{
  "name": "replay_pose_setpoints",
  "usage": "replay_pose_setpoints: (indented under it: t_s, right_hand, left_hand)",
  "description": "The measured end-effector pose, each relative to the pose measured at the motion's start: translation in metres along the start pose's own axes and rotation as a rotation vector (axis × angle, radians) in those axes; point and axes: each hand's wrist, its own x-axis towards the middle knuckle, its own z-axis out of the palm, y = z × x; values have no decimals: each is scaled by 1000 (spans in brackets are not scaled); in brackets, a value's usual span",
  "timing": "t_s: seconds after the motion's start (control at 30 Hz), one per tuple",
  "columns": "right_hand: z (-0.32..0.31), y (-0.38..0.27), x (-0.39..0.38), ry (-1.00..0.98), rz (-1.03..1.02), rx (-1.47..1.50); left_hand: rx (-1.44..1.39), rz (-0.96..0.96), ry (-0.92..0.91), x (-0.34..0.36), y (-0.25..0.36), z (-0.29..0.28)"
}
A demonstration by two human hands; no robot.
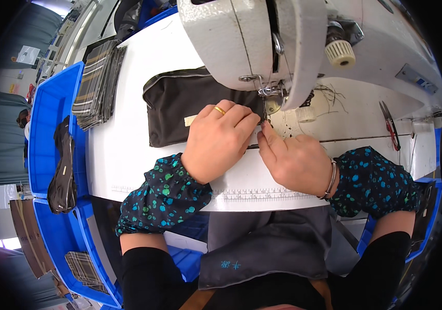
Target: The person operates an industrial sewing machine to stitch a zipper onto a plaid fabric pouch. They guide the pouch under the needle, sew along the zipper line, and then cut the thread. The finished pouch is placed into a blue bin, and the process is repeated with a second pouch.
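Note:
A dark brown fabric pouch (pixel 174 108) with a zipper along its far and left edge lies flat on the white sewing table, its right end at the machine's needle. My left hand (pixel 220 135) presses on the pouch's right part, fingers bent and close together, a small cream label showing beside it. Close by the needle, my right hand (pixel 297 157) has its thumb and forefinger closed on the pouch's right edge. The fingertips of both hands nearly meet there. The sewing machine's needle and presser foot (pixel 267 101) stand just beyond them; the stitching spot is partly hidden by my fingers.
The white sewing machine (pixel 252 41) overhangs the table's far side. Red-handled scissors (pixel 390 126) and loose thread ends (pixel 329 98) lie to the right. A stack of plaid fabric pieces (pixel 97 85) sits at the left, beside blue bins (pixel 56 150). A printed ruler (pixel 247 197) runs along the near edge.

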Motion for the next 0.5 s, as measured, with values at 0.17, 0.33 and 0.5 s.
replay_pose_setpoints:
  t_s: [0.17, 0.33, 0.5]
  right_hand:
    - [-1, -1, 0, 13, 0, 21]
    - [1, -2, 0, 17, 5, 33]
    - [1, -2, 0, 8, -18, 35]
  left_hand:
    - [1, 53, -12, 0, -5, -6]
    - [29, 91, 22, 1, -6, -4]
    - [16, 71, 0, 1, -1, 1]
